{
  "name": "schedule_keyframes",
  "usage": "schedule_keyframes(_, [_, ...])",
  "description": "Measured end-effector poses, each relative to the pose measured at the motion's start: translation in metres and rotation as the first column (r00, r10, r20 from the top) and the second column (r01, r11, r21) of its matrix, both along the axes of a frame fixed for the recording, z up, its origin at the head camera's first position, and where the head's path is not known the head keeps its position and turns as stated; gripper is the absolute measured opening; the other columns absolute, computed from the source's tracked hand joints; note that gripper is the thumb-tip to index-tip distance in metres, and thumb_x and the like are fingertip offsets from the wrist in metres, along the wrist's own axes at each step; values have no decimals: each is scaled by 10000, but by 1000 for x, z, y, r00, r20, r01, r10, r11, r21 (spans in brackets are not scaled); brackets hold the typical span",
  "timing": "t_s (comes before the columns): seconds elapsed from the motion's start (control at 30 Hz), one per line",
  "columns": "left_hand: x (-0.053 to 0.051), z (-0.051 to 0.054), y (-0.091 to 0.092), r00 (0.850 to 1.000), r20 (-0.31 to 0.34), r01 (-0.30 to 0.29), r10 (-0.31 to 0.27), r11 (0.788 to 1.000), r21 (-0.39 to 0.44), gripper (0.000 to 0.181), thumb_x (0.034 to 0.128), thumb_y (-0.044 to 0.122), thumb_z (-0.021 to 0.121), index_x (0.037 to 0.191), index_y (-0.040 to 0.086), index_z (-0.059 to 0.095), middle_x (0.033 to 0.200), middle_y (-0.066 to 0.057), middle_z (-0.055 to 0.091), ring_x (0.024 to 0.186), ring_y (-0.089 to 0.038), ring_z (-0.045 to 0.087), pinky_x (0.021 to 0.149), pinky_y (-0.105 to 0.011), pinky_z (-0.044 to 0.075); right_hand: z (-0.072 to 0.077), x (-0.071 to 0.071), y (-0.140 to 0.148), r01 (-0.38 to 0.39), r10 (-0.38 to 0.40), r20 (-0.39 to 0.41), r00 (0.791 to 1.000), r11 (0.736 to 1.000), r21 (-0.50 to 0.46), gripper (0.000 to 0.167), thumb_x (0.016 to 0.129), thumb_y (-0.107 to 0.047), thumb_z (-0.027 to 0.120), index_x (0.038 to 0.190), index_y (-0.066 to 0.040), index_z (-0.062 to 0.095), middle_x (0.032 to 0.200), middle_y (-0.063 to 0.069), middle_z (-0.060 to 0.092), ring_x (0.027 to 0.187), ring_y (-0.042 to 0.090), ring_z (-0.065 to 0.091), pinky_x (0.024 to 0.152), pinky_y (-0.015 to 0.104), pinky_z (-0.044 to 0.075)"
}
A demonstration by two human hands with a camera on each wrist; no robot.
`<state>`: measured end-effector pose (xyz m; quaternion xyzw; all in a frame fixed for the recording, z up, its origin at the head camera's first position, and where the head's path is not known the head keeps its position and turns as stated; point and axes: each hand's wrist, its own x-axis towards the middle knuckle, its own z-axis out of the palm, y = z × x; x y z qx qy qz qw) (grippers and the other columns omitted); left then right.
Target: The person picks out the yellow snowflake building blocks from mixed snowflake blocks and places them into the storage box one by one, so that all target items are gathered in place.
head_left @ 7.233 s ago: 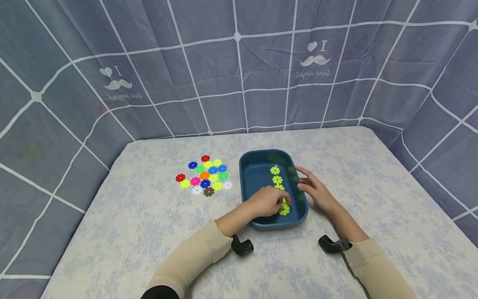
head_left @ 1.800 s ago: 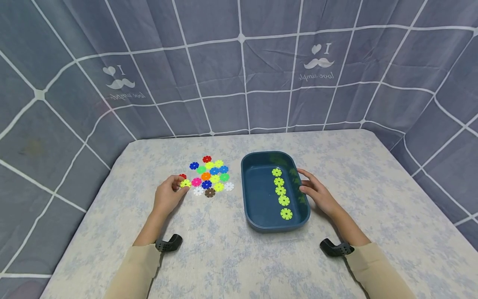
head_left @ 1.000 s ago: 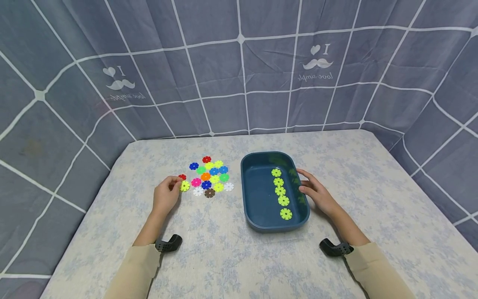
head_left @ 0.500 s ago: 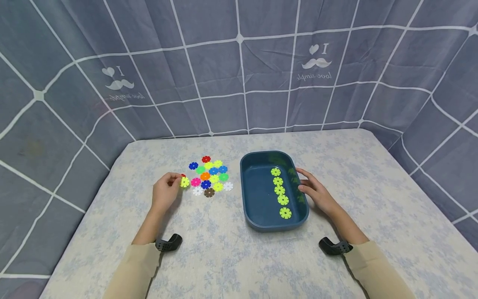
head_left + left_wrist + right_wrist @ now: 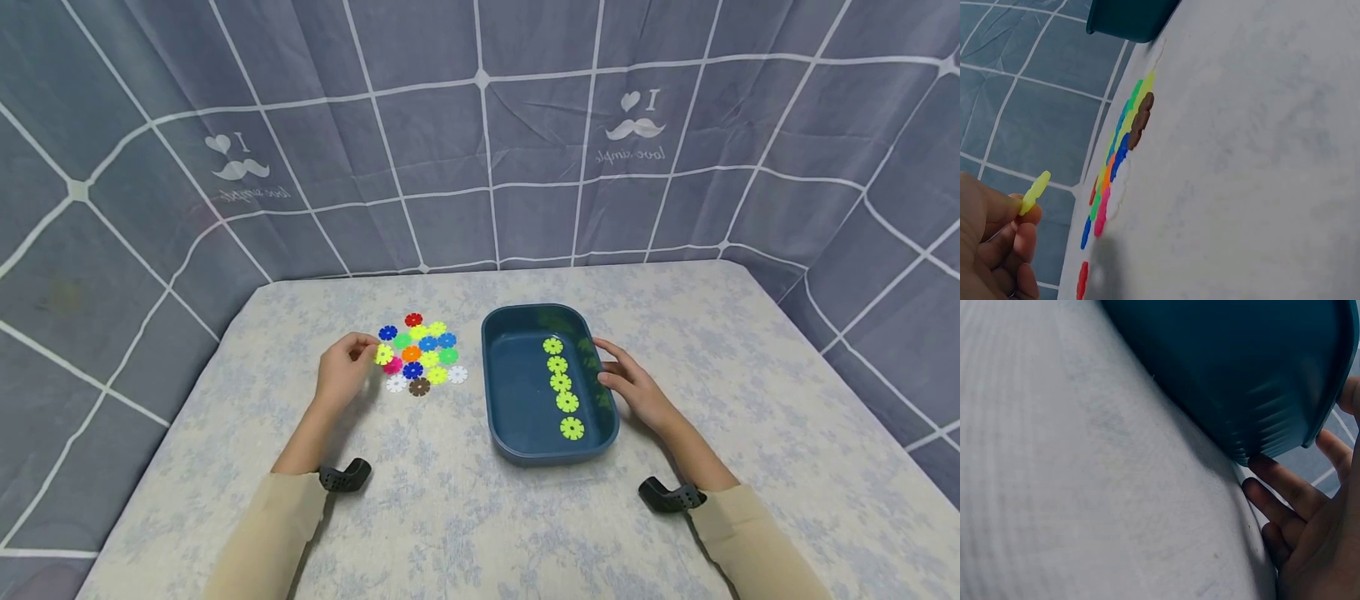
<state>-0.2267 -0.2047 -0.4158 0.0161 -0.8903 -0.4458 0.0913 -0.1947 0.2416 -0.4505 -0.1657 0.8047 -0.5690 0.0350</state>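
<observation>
My left hand (image 5: 347, 373) pinches a yellow snowflake disc (image 5: 384, 355) between thumb and fingertips. In the left wrist view that yellow disc (image 5: 1035, 192) is held tilted above the table. Below and to its right lie several flat snowflake discs, among them a pink disc (image 5: 392, 365) and an orange disc (image 5: 411, 354). On the right, fairly straight fingers of my right hand (image 5: 637, 387) touch the outer side of a dark blue plastic tray (image 5: 517, 457). Inside it runs a column of yellow-green discs (image 5: 560, 382). The right wrist view shows fingertips against the tray's wall (image 5: 1229, 375).
Brown (image 5: 419, 387) and white (image 5: 457, 374) discs lie along the near edge of the loose group. A floral cloth covers the table (image 5: 480, 533). Behind it hangs a grey-blue checked curtain (image 5: 420, 150).
Earlier my left hand was over the tray, then moved left to the discs and took the leftmost yellow disc. Now it is raised and shifted right. My right hand has stayed at the tray.
</observation>
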Motion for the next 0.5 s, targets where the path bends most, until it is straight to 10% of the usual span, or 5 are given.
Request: schedule_keyframes(0.5, [-13,19,32,995,-25,95,-95,995,-8,176,1004,151,551,1070,17,643,962,-147,625,855,-278,549,727,-341,459,0,0,0,-4,4,-2,1000,1000,-12,574,1027,-136,465,1550,-99,232,1450,287,389,1282,445,433,1008,625,347])
